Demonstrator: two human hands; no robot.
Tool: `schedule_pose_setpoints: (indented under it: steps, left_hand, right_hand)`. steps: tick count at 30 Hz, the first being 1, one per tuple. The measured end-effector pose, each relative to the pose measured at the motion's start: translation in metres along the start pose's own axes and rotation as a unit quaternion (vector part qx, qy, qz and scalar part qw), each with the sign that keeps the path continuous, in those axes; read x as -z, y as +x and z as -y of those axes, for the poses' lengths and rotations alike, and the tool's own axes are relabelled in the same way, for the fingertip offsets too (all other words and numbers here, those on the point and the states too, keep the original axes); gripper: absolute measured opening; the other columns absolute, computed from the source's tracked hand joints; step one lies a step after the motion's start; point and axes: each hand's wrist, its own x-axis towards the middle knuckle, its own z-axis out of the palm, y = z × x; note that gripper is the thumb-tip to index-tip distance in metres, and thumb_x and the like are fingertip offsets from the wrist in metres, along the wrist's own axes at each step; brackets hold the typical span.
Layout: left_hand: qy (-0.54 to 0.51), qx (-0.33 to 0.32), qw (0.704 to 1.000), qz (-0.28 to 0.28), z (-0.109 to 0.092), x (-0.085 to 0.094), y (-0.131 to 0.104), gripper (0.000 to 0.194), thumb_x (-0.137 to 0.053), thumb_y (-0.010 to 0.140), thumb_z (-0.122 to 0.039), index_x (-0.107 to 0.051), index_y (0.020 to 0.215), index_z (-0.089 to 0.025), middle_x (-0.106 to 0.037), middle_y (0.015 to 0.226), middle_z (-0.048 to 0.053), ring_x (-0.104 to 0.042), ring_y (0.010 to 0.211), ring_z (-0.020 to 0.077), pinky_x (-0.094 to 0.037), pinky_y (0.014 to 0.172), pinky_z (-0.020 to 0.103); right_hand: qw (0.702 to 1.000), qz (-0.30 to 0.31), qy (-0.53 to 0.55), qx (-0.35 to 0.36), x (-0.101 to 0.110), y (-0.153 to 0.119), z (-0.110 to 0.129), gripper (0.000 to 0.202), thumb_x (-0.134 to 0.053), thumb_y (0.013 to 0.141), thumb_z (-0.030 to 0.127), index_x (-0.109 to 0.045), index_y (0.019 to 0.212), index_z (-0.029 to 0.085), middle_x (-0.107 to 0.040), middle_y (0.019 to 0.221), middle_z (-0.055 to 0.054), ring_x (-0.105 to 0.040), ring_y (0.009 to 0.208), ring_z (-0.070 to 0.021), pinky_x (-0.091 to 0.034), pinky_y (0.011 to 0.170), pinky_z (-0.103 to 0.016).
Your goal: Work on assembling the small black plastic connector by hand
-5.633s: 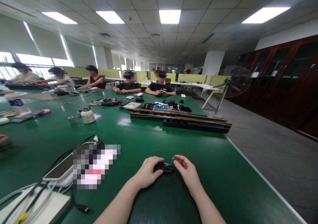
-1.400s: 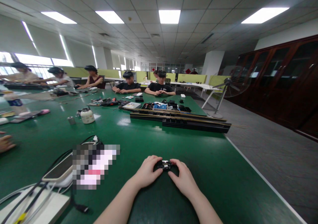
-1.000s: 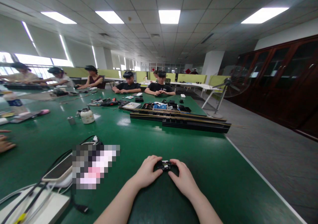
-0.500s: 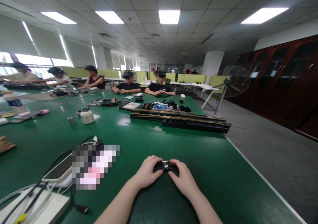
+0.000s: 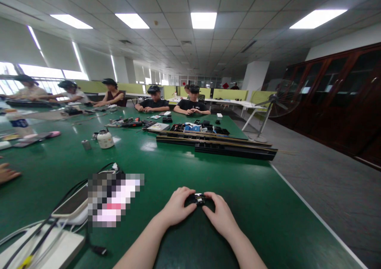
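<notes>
A small black device with shiny metallic parts (image 5: 199, 199) is held low over the green table (image 5: 166, 165), in front of me. My left hand (image 5: 179, 205) grips its left side, fingers behind and thumb in front. From the right, my right hand (image 5: 216, 208) has its fingertips against the other side, with the thumb near the front edge. The device is too small in the view to name its kind, and the fingers cover both its ends.
Left of me lie a power bank-like white device (image 5: 71, 205), cables (image 5: 98, 250) and a blurred-out pink patch (image 5: 119, 203). A round cream jar (image 5: 105, 139) stands farther back. Long black rails with thin rods (image 5: 235, 151) cross the table ahead. Another person's hand (image 5: 8, 173) rests at the left edge.
Both hands keep nearly the same place and grip on the small black device. The whole view has shifted very slightly.
</notes>
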Motion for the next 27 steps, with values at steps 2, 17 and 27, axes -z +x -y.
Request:
schedule_pose_setpoints:
  steps: [2,17,27]
  left_hand:
    - [-0.001,-0.002,1.000,-0.002,-0.0005,0.0005,-0.0002,0.036,-0.058,0.078,-0.026,-0.057,0.114,-0.022,-0.059,0.105,0.006,-0.051,0.100,0.0233,-0.041,0.091,0.036]
    - [0.001,-0.002,1.000,-0.004,-0.0013,0.0006,-0.0005,0.033,-0.057,0.079,-0.023,-0.057,0.112,-0.019,-0.060,0.105,0.007,-0.052,0.099,0.0228,-0.041,0.090,0.035]
    - [-0.002,0.003,1.000,0.000,-0.0014,0.0000,0.0008,0.033,-0.058,0.078,-0.024,-0.058,0.110,-0.020,-0.059,0.105,0.006,-0.052,0.100,0.0228,-0.041,0.091,0.036]
  right_hand:
    - [1.000,0.001,-0.003,-0.002,0.0002,0.0002,0.0003,0.034,-0.056,0.070,0.019,-0.061,0.103,0.022,-0.065,0.106,-0.006,-0.057,0.104,-0.0227,-0.041,0.095,-0.036]
    - [1.000,0.005,0.001,-0.002,0.0016,-0.0016,0.0026,0.034,-0.055,0.071,0.019,-0.060,0.104,0.021,-0.064,0.107,-0.007,-0.056,0.105,-0.0225,-0.040,0.095,-0.036]
    - [1.000,0.003,0.008,0.003,0.0013,-0.0006,0.0019,0.033,-0.056,0.069,0.019,-0.062,0.102,0.020,-0.065,0.105,-0.007,-0.057,0.103,-0.0223,-0.041,0.094,-0.035]
